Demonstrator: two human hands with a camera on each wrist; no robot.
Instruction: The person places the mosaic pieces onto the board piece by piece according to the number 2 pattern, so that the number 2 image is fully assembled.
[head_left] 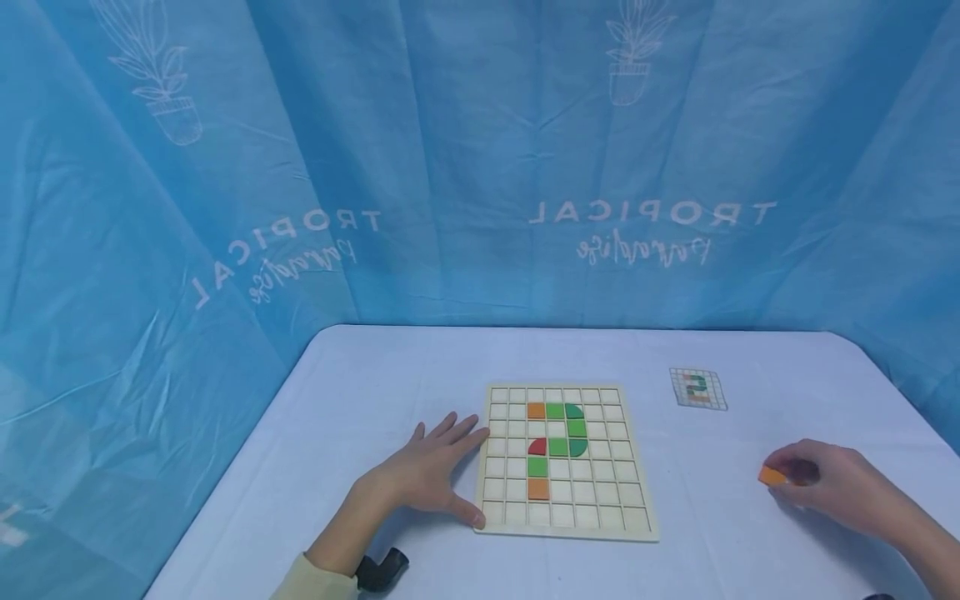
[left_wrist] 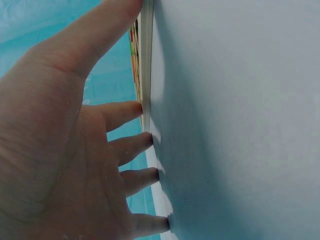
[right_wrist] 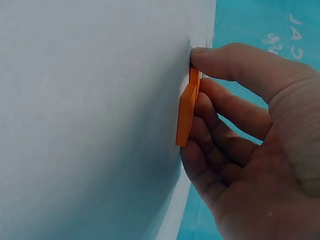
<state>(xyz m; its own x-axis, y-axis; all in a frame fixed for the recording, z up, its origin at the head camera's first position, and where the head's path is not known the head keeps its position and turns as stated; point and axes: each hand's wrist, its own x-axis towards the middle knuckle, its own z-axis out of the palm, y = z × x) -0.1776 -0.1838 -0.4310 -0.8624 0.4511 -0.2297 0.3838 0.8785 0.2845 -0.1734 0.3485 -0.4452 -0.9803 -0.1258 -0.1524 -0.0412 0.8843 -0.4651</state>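
A cream grid board (head_left: pixel 607 508) lies on the white table. My left hand (head_left: pixel 431 468) spreads its straight fingers at the board's left side, thumb at the near corner and index fingertip at the left edge. In the left wrist view, the thumb and index fingertip meet the board's side (left_wrist: pixel 146 65). Orange, green and red tiles, some with rounded corners, form a bent line on the grid, with an orange tile (head_left: pixel 537 488) at its near end. Right of the board, my right hand (head_left: pixel 843 487) pinches orange tiles (right_wrist: pixel 186 115) close to the tabletop; two overlap in the right wrist view.
A small pattern card (head_left: pixel 698 388) with a green and orange figure on a grid lies beyond the board's right side. Blue printed curtains (head_left: pixel 480 167) hang behind and left of the table (head_left: pixel 390 367). A black wrist mount (head_left: pixel 384 571) sits by my left sleeve.
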